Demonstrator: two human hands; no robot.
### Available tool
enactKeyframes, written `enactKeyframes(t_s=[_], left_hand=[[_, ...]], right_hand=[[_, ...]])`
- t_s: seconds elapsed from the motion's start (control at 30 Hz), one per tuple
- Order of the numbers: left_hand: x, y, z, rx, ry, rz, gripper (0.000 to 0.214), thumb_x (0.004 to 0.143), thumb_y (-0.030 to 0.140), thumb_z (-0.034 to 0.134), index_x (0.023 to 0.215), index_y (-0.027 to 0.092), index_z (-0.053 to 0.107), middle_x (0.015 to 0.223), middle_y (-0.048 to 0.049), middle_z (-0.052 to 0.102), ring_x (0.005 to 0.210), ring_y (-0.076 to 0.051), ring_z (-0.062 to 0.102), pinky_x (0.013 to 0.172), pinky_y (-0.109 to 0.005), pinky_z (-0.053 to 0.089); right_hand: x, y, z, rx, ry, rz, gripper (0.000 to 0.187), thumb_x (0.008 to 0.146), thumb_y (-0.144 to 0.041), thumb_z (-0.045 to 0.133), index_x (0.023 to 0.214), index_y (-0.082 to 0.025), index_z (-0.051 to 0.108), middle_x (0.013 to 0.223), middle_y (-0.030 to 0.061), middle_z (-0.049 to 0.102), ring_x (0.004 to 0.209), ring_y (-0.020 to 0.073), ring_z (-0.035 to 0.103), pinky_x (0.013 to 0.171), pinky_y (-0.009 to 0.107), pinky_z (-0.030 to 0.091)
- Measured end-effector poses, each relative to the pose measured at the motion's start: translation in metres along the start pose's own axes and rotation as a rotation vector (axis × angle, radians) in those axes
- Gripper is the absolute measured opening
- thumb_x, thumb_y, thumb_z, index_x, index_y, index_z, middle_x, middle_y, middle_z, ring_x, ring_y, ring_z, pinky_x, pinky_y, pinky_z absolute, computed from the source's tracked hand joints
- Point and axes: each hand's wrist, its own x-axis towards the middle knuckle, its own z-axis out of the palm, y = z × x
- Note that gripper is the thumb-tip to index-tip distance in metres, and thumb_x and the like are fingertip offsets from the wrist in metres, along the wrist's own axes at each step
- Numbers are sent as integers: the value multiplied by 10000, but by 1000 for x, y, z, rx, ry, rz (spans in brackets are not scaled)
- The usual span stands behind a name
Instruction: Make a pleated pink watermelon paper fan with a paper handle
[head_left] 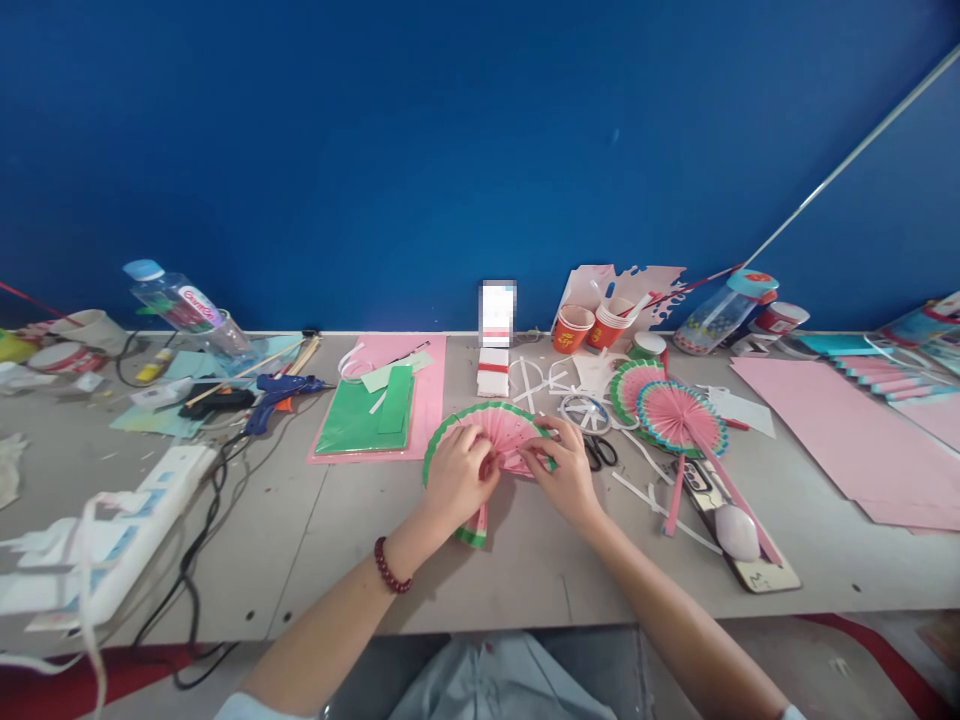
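A pleated pink paper fan with a green rim (495, 418) lies spread on the grey table (330, 540) in front of me. My left hand (455, 478) is closed on the fan's left part near its hub, fingers curled over the folds. My right hand (564, 472) pinches the fan's right edge. A folded green-edged piece of the fan (474, 530) sticks out below my left hand. A dark red bead bracelet (391, 567) circles my left wrist.
Two finished round fans on pink sticks (679, 420) lie to the right, beside scissors (600, 452) and white paper strips. Green paper on pink sheets (371, 415), a blue glue gun (281, 392), a power strip (131, 520), a bottle (184, 305), red cups (592, 325) and large pink sheets (847, 430) surround them.
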Motion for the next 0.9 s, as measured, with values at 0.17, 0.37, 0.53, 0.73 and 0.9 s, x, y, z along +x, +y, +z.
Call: enactKeyframes(t_s=[0.17, 0.37, 0.53, 0.73, 0.9], left_hand=[[-1, 4, 4, 11, -47, -64, 63, 771, 138, 584, 753, 197, 589, 877, -55, 609, 850, -225, 567, 744, -378, 464], [-2, 2, 7, 18, -85, -101, 93, 767, 125, 612, 740, 204, 652, 898, -57, 631, 867, -234, 580, 771, -405, 448], [-2, -2, 8, 27, -82, -91, 126, 782, 86, 583, 714, 192, 598, 892, -75, 588, 843, -239, 557, 739, -402, 471], [-2, -3, 9, 48, -78, -86, 163, 813, 46, 501, 739, 188, 531, 877, -76, 544, 839, -239, 532, 718, -389, 473], [-2, -1, 8, 20, -44, -75, 165, 833, 45, 486, 762, 193, 503, 865, -61, 529, 830, -224, 519, 725, -368, 464]], right_hand=[[-1, -4, 0, -35, -13, -16, 134, 836, -206, 590, 771, -231, 705, 1116, 87, 588, 999, 261, 510, 844, 416, 468], [-4, -2, 3, -51, -59, -5, 156, 839, -210, 579, 763, -235, 713, 1119, 89, 593, 1024, 271, 518, 869, 438, 453], [-4, 1, 3, -81, -82, 21, 129, 835, -230, 594, 763, -230, 701, 1122, 95, 601, 1052, 288, 518, 928, 483, 409], [-4, 5, 6, -41, -85, 77, 108, 830, -233, 593, 750, -220, 665, 1114, 101, 601, 1055, 287, 523, 929, 480, 403], [-5, 12, 9, 48, -79, 161, 134, 828, -287, 597, 737, -207, 653, 1109, 115, 594, 1057, 288, 524, 931, 475, 400]])
